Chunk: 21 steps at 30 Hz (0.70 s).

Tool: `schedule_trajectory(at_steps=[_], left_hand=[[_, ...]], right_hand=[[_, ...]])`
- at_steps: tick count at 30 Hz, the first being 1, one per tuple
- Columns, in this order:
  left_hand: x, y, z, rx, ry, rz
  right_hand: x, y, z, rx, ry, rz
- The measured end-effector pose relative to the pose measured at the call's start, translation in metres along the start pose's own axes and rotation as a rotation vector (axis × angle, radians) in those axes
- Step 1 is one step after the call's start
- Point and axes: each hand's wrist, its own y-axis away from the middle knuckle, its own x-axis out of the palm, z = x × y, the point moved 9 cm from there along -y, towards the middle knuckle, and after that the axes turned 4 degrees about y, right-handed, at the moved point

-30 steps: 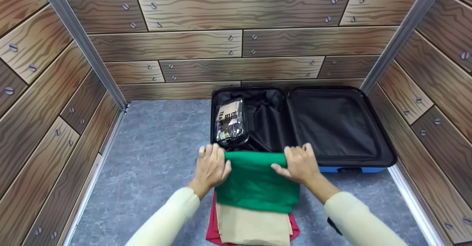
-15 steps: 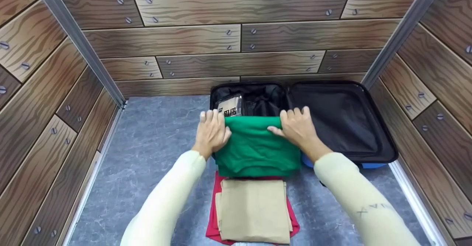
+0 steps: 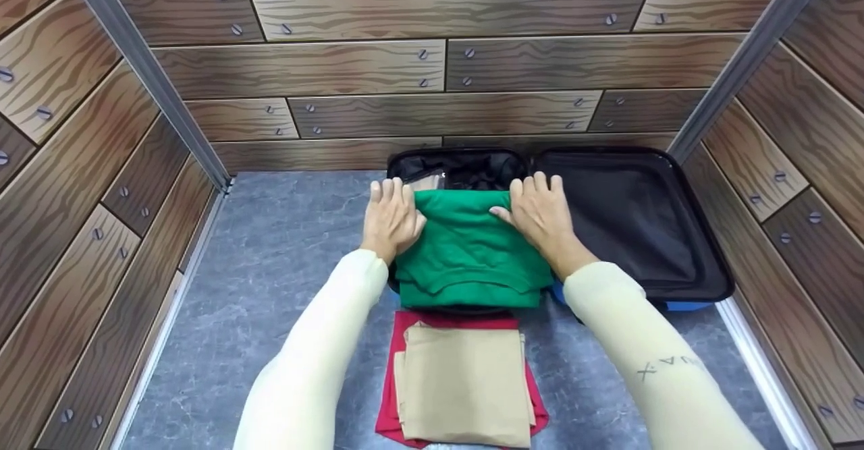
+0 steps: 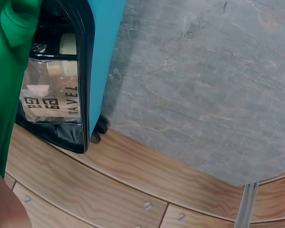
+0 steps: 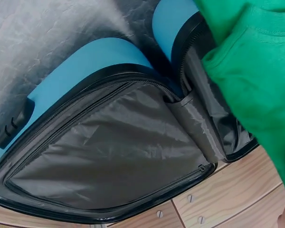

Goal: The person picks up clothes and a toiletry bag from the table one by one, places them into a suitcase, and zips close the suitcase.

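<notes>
A folded green shirt [image 3: 472,247] hangs over the left half of an open blue suitcase [image 3: 621,227] with a black lining. My left hand [image 3: 391,217] grips the shirt's far left corner. At its far right corner my right hand [image 3: 542,214] holds the cloth, thumb on top. A clear travel pouch [image 4: 50,90] with bottles inside lies in that half of the case; in the head view the shirt covers most of it. The shirt's neckline [image 5: 270,31] shows in the right wrist view.
Nearer me on the grey floor [image 3: 290,234] lies a folded beige garment [image 3: 466,389] on top of a red one [image 3: 388,403]. Wood-patterned walls [image 3: 364,72] enclose the floor at the back and both sides. The suitcase's right half lies flat beside the right wall.
Both hands have carried the green shirt forward, off the beige and red garments and over the suitcase's left half. The pouch is now mostly covered in the head view.
</notes>
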Motion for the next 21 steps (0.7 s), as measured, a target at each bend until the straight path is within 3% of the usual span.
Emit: schedule_trajectory(at_steps=[5,12,21], left_hand=[[0.009,-0.001,-0.001,-0.008,0.018,0.068],[0.009,-0.003,0.003,-0.022,0.015,0.074],[0.021,-0.001,0.006,-0.03,0.042,0.18]], right_hand=[[0.01,-0.001,0.003,-0.001,-0.021,0.1],[0.008,-0.006,0.004,0.005,-0.014,0.081],[0.017,-0.005,0.007,0.006,-0.049,0.142]])
